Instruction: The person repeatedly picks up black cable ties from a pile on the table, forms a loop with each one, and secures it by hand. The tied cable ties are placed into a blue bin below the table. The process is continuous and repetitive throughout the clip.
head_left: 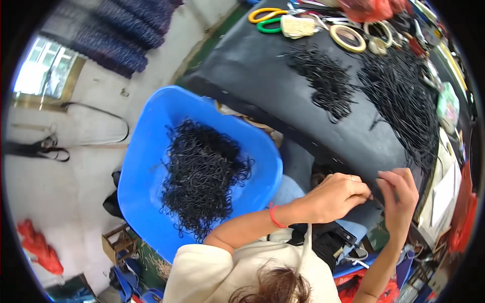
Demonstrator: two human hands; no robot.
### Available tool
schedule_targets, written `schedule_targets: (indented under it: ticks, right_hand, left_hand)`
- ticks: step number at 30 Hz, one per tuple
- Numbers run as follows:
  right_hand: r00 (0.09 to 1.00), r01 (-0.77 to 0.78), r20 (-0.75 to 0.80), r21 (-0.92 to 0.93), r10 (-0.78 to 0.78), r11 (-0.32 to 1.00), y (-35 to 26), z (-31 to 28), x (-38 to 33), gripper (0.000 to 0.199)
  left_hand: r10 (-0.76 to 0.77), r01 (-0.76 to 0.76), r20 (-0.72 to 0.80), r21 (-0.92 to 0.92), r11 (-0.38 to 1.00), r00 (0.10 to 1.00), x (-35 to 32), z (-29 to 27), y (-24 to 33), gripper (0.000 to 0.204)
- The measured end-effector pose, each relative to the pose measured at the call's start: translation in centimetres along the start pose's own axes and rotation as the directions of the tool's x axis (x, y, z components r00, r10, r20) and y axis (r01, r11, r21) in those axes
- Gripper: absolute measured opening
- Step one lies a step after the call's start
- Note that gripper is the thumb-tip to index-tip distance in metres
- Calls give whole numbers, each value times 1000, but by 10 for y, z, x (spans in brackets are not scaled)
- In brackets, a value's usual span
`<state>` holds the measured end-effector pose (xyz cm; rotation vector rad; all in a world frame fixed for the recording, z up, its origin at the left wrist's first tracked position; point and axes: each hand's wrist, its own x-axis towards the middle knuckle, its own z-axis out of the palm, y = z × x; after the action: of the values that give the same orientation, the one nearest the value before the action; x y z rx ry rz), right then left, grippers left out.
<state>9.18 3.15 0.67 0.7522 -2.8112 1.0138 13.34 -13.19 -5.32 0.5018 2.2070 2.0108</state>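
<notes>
My left hand (336,198), with a red string bracelet at the wrist, is closed, its fingertips pinched together at the table's near edge. Just right of it, my right hand (400,194) is raised with its thumb and fingers drawn together. Whatever either pinch holds is too small and dark to make out. Beyond the hands, a bundle of long black cords (399,96) lies on the black-covered table (242,65). Left of that bundle is a smaller heap of short black cord pieces (328,83). A blue basin (265,174) at my left contains a tangled pile of looped black cords (199,177).
At the table's far side are scissors with yellow and green handles (265,17), rolls of tape (347,38) and a red plastic bag (371,7). White papers (444,194) lie along the right. A small wooden stool (118,245) stands on the floor beside the basin.
</notes>
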Motion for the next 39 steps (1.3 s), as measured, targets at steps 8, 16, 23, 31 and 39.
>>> schedule_targets:
  ticks: [8,16,23,31,39]
  right_hand:
    - [996,-83,50,130,77,988,-15,30,-23,19]
    - [851,-526,476,781,223,337,-11,32,-25,25]
    - [989,-148,30,388,148,910,-13,37,-31,19]
    - [992,71,-116,136,-55,988,-4,53,-34,18]
    - [887,-291,-135,581,443,760,-10,59,-34,30]
  left_hand:
    - [-312,103,-178,-700,707,933,-9,3,-21,18]
    - [-347,154,-177,-651,743,921,-13,-3,-19,19]
    - [-372,182,-160,-657,731,914,-10,0,-11,18]
    - [-395,200,-126,-700,685,910,-10,3,-13,18]
    - [-370,170,-196,-635,754,908,-8,10,-12,16]
